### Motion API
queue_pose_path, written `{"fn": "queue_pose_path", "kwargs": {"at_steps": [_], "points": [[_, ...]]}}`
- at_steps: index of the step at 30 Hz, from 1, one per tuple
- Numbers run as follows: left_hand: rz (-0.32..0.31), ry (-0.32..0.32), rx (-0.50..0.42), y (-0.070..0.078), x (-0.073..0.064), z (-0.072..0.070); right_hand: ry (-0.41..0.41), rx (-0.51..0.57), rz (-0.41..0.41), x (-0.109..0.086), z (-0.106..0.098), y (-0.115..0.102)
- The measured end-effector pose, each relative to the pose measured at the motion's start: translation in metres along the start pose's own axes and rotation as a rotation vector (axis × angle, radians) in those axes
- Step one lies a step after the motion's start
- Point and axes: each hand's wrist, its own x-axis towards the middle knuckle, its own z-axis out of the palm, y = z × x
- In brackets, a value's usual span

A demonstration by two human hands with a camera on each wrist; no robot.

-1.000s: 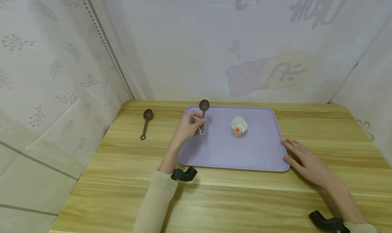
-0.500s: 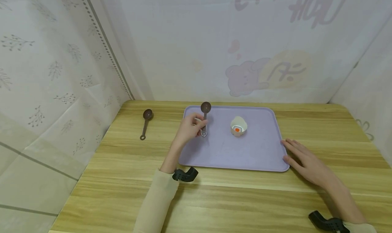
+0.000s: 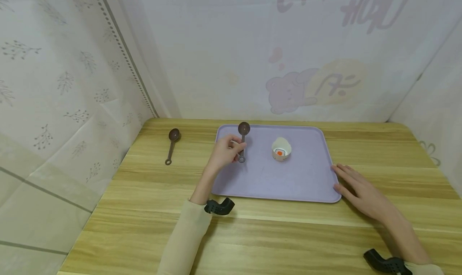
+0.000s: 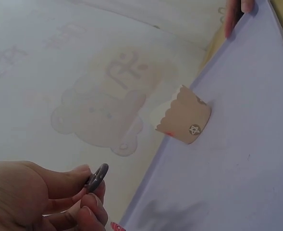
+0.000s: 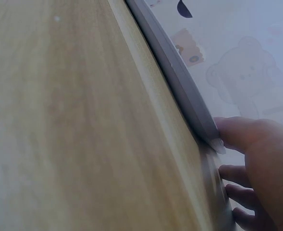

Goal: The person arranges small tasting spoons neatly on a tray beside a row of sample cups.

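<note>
My left hand pinches the handle of a brown measuring spoon above the left part of the lilac tray. The spoon's bowl points away from me, and its ring-shaped handle end sticks out past the thumb in the left wrist view. A scalloped paper baking cup stands on the tray, with something white and orange inside. My right hand rests its extended fingertips against the tray's right edge. In the right wrist view, the thumb touches the rim.
Another brown measuring spoon lies on the wooden table, left of the tray. A small red-and-white thing shows beside the left fingers in the left wrist view. Printed white cloth hangs behind the table and along both sides.
My left hand has shifted slightly right and toward me, carrying the measuring spoon with it. The right hand, tray and baking cup have stayed put.
</note>
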Motion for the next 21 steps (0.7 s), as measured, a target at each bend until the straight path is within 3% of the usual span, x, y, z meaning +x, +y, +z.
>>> {"fn": "queue_pose_path", "kwargs": {"at_steps": [21], "points": [[0.055,-0.042,0.032,0.001,-0.001,0.012,0.006,-0.007,-0.016,0.0,0.0,0.0]]}}
